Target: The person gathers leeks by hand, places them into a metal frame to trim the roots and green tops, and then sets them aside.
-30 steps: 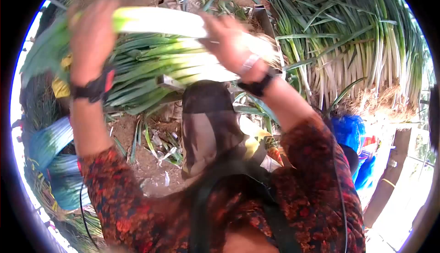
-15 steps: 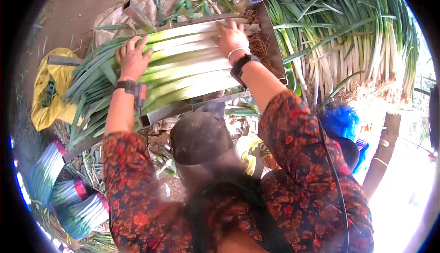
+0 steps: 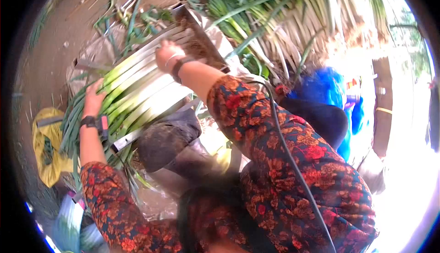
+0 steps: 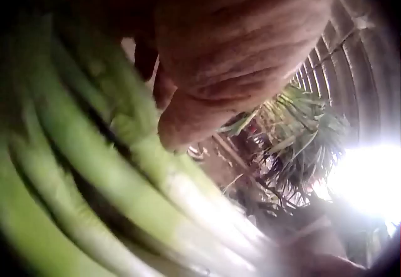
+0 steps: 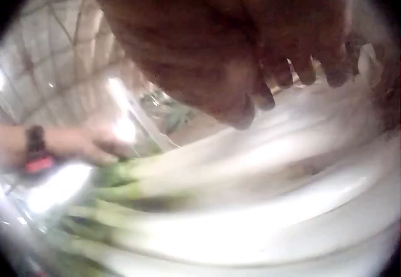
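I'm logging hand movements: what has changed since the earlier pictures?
The left hand and right hand have come down from holding a leek aloft to the leeks lying in the metal tray; no leek is raised now. The head view has turned. The large leek pile and yellow sack stayed put.

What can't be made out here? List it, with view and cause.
Leeks in the metal frame: what lies beneath, head view, hidden by the top ones.
Their surface detail: right wrist view, blurred.
Left hand: most fingertips, left wrist view, behind palm and thumb.
Leek pile: some leaf tips, head view, cut by the top edge.
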The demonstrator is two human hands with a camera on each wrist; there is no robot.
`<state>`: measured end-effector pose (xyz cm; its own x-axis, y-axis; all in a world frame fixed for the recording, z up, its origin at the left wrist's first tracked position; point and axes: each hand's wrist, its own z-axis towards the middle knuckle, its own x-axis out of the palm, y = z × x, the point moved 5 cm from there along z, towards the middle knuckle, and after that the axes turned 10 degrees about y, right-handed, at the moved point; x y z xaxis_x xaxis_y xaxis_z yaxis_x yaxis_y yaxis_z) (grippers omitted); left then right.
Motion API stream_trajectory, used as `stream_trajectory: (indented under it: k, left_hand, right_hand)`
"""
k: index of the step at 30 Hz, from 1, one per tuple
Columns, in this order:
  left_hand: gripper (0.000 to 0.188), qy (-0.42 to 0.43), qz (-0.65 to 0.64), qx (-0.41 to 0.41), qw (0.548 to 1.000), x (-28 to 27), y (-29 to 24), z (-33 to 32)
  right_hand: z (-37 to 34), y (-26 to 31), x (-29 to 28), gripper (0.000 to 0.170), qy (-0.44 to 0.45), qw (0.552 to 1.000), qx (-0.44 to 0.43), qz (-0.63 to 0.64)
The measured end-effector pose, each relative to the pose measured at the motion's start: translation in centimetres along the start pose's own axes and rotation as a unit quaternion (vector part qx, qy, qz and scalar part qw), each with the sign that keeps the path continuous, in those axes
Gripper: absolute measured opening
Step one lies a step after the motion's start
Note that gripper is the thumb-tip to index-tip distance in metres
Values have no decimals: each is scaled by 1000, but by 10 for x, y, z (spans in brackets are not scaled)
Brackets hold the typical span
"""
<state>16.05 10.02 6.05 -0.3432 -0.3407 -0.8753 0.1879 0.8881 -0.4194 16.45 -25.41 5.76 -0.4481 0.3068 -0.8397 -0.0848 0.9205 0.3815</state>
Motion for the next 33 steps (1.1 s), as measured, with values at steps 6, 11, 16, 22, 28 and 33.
stream_trajectory:
  k: [6,11,16,22,28,33]
  left_hand:
    - [43,-144,-166,-35,975,-128,-165,-38]
    - [26,-216,-125,128,960,-129,-401,-81]
    - [19,107,-520,179,829,14,-504,-51]
    - [17,187,-444,151,863,87,-502,-17]
    - [15,208,-521,38,827,79,-495,6]
    - [16,218,-497,20,840,81,-493,13]
  right_hand:
    - [-182,3,-40,25,-175,903,-318,230]
    - [-266,-105,-43,18,-214,911,-214,280]
    - [-189,-281,13,19,-262,897,112,336]
    - [-129,-442,47,25,-210,933,275,102]
    - [-104,-465,80,55,48,923,374,77]
    - [-85,-429,50,40,169,966,181,70]
